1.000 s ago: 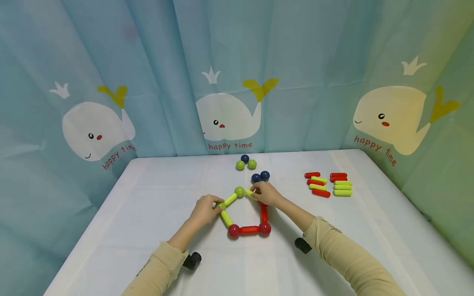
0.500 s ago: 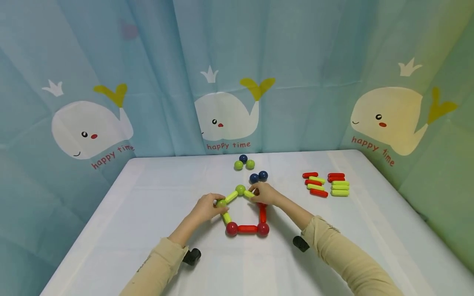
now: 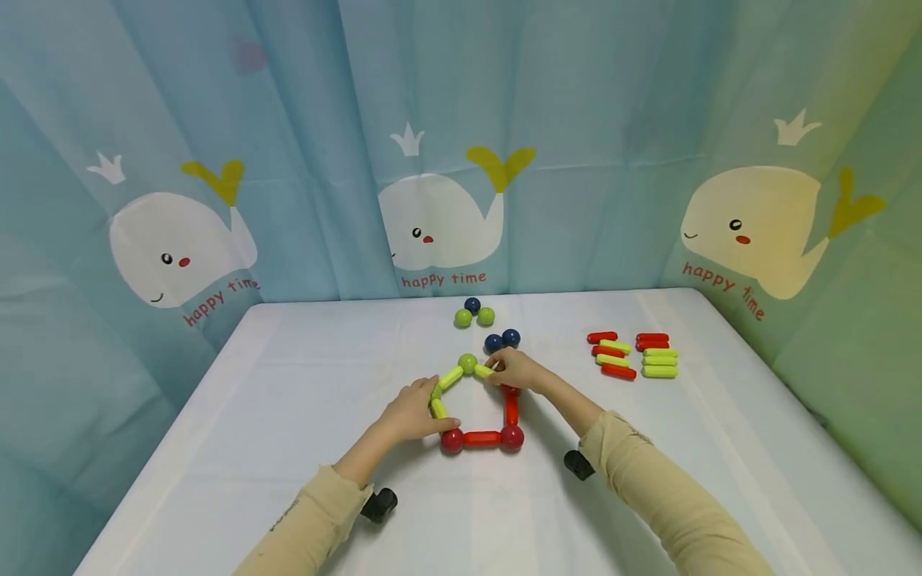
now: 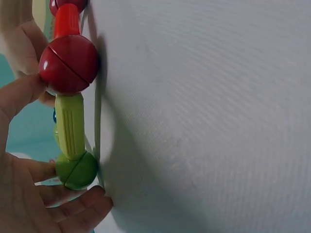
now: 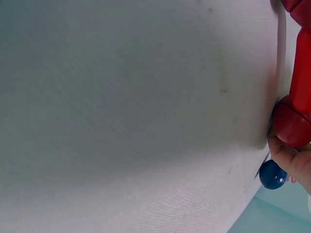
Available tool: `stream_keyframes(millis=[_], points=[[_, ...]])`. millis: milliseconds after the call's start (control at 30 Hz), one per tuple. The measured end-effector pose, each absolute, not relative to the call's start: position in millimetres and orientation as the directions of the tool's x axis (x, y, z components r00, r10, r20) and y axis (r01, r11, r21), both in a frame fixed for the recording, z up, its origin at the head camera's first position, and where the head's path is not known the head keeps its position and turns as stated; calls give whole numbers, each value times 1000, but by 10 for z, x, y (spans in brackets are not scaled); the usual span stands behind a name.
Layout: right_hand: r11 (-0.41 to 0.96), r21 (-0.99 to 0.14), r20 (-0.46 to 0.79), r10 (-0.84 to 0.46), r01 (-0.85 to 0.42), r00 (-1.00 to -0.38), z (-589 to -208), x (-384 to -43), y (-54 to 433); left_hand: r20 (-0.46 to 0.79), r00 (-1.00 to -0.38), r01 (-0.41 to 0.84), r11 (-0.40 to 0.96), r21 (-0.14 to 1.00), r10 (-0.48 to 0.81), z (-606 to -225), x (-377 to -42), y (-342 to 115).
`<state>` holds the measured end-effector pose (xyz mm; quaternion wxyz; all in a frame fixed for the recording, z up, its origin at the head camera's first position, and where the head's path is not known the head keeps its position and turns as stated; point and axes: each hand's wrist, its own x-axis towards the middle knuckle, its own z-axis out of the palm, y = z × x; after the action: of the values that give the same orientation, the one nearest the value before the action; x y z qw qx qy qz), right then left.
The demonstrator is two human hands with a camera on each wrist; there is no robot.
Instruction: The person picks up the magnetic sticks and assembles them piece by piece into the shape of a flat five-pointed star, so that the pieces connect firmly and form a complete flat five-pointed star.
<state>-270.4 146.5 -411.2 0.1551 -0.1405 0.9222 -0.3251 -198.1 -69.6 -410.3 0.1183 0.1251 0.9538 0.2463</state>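
A five-sided ring of toy balls and rods lies on the white table. My left hand (image 3: 409,412) spans its left side, thumb at the lower-left red ball (image 4: 69,64) and fingers spread at the left green ball (image 4: 77,170). Between those balls runs a yellow-green rod (image 4: 71,126). My right hand (image 3: 520,372) pinches the upper-right yellow-green rod (image 3: 483,371), whose end meets the top green ball (image 3: 467,364). Its fingers partly cover the right-hand red ball (image 5: 291,121). A red rod (image 3: 482,438) joins the two front red balls.
Two dark blue balls (image 3: 494,343) sit just behind my right hand. Farther back are two green balls (image 3: 463,318) and another blue one (image 3: 471,305). Several red and yellow-green rods (image 3: 659,361) lie at the right. A whale-print curtain (image 3: 310,240) hangs behind the table (image 3: 324,352).
The upper-right rod has closed its small gap with the top green ball. My left hand has spread, its thumb moving from beside the left green ball down to the lower-left red ball.
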Motion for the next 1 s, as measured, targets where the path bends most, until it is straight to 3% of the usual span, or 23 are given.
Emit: stream_keyframes(millis=[500,700,1000], points=[[741,-653,-214,-377,-155,-901,-4075,-2698,1457,-182,-909,226,809,542,375,-4124,-1901,-684],[704,-692,-203,-403,-161,-892,-4091,-2689,1470,-144,-897,299,813,499,419,-4148,-1838,-738],[641,-745,-158,-442,-187,-883,-4091,-2576,1607,-169,-889,302,821,484,426,-4148,-1842,-928]])
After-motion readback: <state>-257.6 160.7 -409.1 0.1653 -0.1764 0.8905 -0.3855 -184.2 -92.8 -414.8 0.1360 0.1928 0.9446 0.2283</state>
